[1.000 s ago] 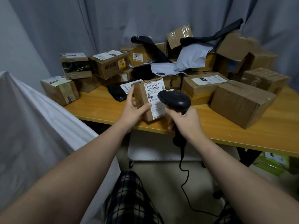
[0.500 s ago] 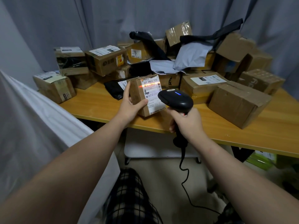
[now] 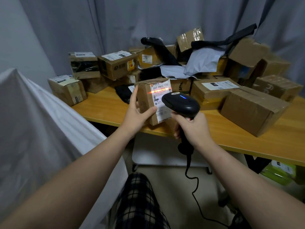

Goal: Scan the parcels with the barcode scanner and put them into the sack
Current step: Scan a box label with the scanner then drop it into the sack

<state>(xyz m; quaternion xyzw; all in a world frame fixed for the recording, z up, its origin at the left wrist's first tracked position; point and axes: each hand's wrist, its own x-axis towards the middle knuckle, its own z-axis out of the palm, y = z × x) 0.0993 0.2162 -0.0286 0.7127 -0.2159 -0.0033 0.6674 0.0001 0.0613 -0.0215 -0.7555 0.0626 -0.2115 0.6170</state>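
Gripping the box (image 3: 145,100) with the left hand (image 3: 138,113), thumb pressed across the near face, fingers up the left side. Closed round the handle of the scanner (image 3: 181,103) with the right hand (image 3: 193,128), head aimed left at the label (image 3: 160,103), cable (image 3: 194,187) trailing down toward the floor. Held tilted at the near edge of the bench (image 3: 247,142), label turned to the scanner; resting on the wood or just off it, impossible to tell.

Likely light, judging by the one-handed hold. Stiff cardboard, taped, a little crushed along the top edge, so probably little give and no slip under the fingers. Best taken across two opposite side faces, as now, clear of the label. Probably manageable one-handed for the drop into the sack (image 3: 41,121), the white cloth at near left. No way of judging the contents from outside.

Farther out: a heap of parcels (image 3: 254,111) across the far and right of the bench, brown boxes with grey and black mailers among them.

Against a second ago: now a red scan line across the top of the label and a blue light on the scanner head, neither there then. Against half a second ago: line and light as before, same grips, box in much the same place.
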